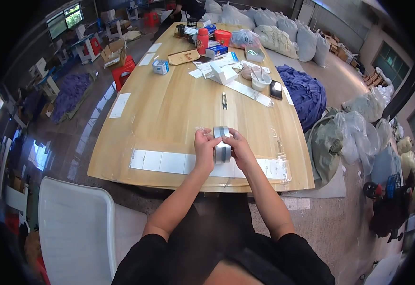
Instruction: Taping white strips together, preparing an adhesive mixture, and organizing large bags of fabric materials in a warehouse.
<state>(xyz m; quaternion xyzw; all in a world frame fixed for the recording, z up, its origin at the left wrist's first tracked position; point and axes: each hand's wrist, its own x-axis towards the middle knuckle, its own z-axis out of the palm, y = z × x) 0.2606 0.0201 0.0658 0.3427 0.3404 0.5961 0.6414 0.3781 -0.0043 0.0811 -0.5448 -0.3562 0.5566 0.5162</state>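
Note:
A roll of tape (223, 154) with grey and pale bands stands on edge between my hands, above the near part of the table. My right hand (240, 146) grips its right side, thumb across the face. From the other side my left hand (204, 146) closes in, its thumb against the roll. A crumpled clear scrap (200, 128) sticks out by the left fingertips. Under my wrists a row of white paper cards (172, 162) lies flat beneath clear film. Beyond the roll rests a pair of small dark thread snips (224, 101).
On the wooden table (169, 109), farther off, stand a white box (224, 72), a bowl (260, 81), a phone (276, 89), a red bottle (202, 41) and a blue-white box (160, 67). Purple cloth (302, 95) heaps at the right; a white chair (77, 228) stands near left.

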